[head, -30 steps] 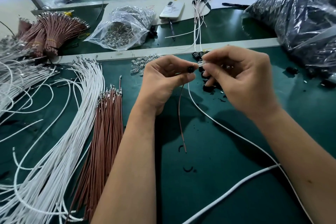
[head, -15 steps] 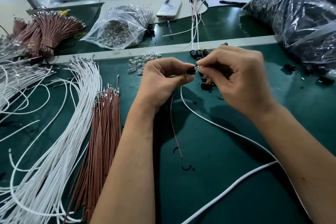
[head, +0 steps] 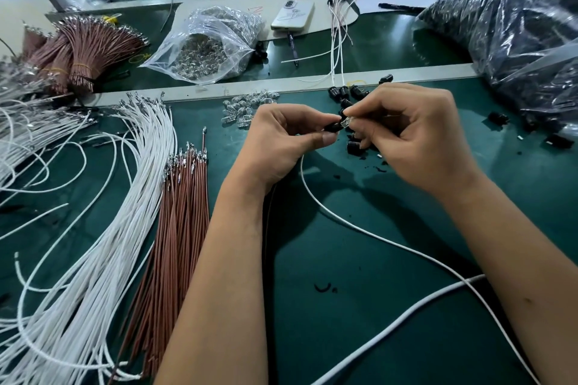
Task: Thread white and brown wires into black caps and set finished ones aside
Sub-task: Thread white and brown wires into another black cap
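My left hand pinches a small black cap between thumb and forefinger. My right hand pinches a clear bulb right at the cap's open end. A white wire hangs from under the hands and runs down to the right across the green mat. A brown wire is mostly hidden behind my left wrist. Loose black caps lie just beyond my hands. Finished pieces lie farther back by the phone.
White wires and brown wires lie in bundles at left. Clear bulbs sit beyond my left hand. A clear bag of bulbs, a phone and a large bag of black caps are at the back.
The bulb has been brought up against the cap. The brown wire that hung in view below my left hand has slipped behind my wrist.
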The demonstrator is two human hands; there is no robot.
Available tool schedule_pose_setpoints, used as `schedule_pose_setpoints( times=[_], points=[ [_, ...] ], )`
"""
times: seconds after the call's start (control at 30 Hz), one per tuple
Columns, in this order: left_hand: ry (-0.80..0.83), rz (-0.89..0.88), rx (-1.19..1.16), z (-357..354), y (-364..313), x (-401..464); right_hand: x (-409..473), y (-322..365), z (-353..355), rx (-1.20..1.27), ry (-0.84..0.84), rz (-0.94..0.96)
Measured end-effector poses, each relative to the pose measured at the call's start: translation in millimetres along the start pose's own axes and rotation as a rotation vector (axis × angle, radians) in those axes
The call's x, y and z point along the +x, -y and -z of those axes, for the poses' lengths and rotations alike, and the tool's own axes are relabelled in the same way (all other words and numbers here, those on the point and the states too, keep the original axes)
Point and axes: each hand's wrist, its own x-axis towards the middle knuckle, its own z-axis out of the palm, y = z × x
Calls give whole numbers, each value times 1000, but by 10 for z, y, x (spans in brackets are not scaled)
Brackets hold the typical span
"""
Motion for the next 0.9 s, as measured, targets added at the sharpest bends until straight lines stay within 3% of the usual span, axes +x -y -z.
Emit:
schedule_pose_setpoints(
  times=[0.47, 0.9],
  points=[
    [76, 112, -140, 24, -53, -53, 85, -49, 67, 404, 106, -322],
    [78, 87, -100, 15, -28, -45, 30, -67, 40, 193, 157, -218]
  ],
)
